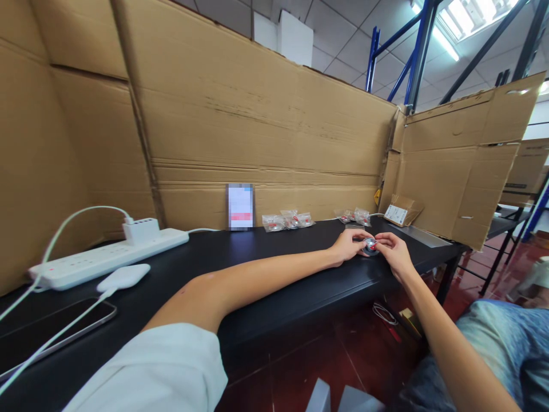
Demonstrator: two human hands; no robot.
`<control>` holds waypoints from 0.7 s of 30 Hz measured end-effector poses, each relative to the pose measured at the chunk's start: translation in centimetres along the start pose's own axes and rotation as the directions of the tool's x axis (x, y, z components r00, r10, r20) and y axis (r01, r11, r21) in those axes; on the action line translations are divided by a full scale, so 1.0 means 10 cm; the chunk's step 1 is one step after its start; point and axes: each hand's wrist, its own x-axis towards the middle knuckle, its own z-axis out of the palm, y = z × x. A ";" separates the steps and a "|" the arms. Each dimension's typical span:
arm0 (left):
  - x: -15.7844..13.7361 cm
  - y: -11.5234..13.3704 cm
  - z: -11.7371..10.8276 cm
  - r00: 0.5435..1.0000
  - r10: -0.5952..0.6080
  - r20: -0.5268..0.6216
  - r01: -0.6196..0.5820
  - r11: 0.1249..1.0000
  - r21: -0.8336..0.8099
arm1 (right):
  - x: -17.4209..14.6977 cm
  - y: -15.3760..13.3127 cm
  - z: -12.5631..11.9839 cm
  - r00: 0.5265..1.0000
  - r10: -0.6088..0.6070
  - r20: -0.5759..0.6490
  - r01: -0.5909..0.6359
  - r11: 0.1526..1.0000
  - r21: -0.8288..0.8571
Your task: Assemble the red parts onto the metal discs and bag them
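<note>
Left hand (349,245) grips the left rim of a small round silvery object with red detail (369,249), right hand (391,250) pinching its right side. Object sits at the black tabletop (274,246), red part toward right fingers; long axis indeterminable.

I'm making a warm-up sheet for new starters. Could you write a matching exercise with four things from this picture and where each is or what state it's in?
1. power strip
2. shiny round piece
3. small carton
4. lit screen

A. upright before the cardboard wall
B. near the table's right end, bearing a white label
C. white, with a charger block on it
D. at the fingertips of the left hand and right hand

Pairs: 1-C, 2-D, 3-B, 4-A
</note>
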 end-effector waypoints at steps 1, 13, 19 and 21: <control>0.00 0.00 0.00 1.000 0.000 -0.006 0.000 1.000 -0.001 | 0.00 0.00 0.00 1.000 -0.006 0.004 0.006 1.000 0.006; 0.00 0.01 0.01 0.999 -0.033 -0.021 0.033 0.999 -0.026 | -0.02 -0.04 0.01 0.999 -0.009 0.032 0.009 1.000 0.025; -0.02 0.04 0.02 0.998 -0.065 -0.023 0.063 0.995 -0.083 | -0.03 -0.05 -0.01 0.999 -0.039 0.032 0.037 0.998 0.054; -0.03 0.07 0.01 0.997 -0.083 -0.002 0.083 0.990 -0.117 | -0.03 -0.05 -0.02 0.998 -0.038 0.042 0.036 0.997 0.063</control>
